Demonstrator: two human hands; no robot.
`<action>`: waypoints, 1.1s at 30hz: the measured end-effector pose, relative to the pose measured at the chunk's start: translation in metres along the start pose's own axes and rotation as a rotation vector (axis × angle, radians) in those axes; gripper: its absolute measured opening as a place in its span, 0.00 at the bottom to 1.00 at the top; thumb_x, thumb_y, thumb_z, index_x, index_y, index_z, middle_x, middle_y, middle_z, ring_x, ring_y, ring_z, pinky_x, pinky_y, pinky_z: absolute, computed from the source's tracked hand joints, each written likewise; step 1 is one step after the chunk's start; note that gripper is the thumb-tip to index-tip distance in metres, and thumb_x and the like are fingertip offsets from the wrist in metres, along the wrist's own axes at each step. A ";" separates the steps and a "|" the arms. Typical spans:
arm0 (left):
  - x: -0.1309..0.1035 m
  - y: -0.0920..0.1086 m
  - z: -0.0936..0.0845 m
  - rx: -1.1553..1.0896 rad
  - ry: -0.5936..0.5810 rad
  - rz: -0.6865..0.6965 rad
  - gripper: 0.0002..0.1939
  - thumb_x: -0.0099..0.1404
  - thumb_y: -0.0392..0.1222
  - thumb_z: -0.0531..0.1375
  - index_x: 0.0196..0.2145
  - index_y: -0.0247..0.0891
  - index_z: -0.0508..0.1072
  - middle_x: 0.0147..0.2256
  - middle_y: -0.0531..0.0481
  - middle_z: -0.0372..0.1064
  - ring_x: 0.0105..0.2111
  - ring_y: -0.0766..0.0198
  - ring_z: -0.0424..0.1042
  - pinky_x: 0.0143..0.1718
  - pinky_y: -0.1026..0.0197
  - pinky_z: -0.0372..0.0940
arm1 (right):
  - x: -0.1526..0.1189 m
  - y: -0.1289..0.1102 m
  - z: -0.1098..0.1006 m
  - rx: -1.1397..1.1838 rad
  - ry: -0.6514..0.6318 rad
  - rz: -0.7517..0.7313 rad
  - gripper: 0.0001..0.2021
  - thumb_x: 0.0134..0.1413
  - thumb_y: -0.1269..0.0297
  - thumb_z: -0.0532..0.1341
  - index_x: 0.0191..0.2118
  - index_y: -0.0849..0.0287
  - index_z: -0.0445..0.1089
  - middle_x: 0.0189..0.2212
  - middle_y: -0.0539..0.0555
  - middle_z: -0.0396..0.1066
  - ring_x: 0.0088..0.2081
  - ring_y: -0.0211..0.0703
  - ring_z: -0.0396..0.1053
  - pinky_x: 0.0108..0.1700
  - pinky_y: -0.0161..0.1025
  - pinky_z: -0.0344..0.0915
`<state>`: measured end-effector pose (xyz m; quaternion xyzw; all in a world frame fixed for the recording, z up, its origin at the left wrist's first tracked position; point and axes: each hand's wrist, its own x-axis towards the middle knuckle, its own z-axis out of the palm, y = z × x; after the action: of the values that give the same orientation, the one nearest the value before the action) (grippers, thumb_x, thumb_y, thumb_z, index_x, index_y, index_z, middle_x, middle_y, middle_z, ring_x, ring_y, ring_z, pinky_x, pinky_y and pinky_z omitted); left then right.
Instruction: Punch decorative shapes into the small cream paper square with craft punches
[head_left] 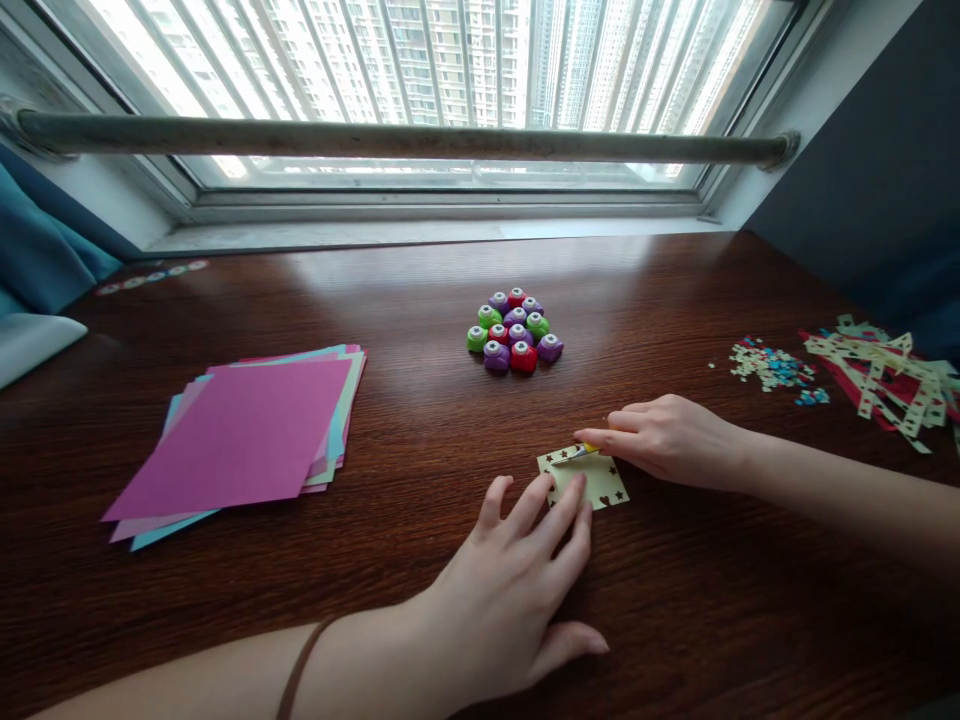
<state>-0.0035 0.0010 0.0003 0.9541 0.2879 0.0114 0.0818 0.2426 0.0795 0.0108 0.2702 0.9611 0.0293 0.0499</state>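
Two hands: left hand [517, 580] flat on punched paper [589, 480]; right hand [664, 440] pinches yellow punch [590, 449].

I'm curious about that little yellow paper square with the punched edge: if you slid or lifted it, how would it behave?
The yellow paper square lies flat and thin on the wooden table, so it is probably very light and floppy. The left hand presses its corner, suggesting it slides easily on the glossy wood. The punched holes along its edges likely make it prone to tearing.
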 end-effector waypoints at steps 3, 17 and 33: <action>0.001 -0.002 0.000 0.013 0.013 0.036 0.36 0.64 0.62 0.36 0.60 0.34 0.49 0.62 0.41 0.42 0.60 0.47 0.41 0.57 0.46 0.33 | 0.000 0.000 0.001 -0.007 0.016 -0.009 0.19 0.58 0.71 0.53 0.55 0.55 0.59 0.29 0.50 0.67 0.28 0.36 0.65 0.27 0.32 0.53; 0.005 -0.001 -0.006 0.030 -0.026 0.062 0.37 0.64 0.62 0.36 0.59 0.30 0.52 0.61 0.36 0.43 0.60 0.41 0.43 0.54 0.45 0.41 | 0.000 0.001 0.000 -0.027 0.025 -0.027 0.17 0.57 0.71 0.53 0.53 0.58 0.61 0.27 0.50 0.66 0.26 0.35 0.64 0.25 0.32 0.51; 0.005 0.000 -0.005 0.046 -0.013 0.057 0.36 0.64 0.61 0.36 0.58 0.31 0.53 0.61 0.37 0.42 0.59 0.41 0.44 0.54 0.45 0.41 | -0.027 0.017 -0.002 -0.075 -0.001 -0.016 0.16 0.59 0.71 0.51 0.52 0.58 0.61 0.27 0.50 0.66 0.26 0.35 0.64 0.25 0.32 0.52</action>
<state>0.0009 0.0045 0.0052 0.9636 0.2603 0.0009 0.0614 0.2741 0.0795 0.0167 0.2607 0.9613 0.0648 0.0605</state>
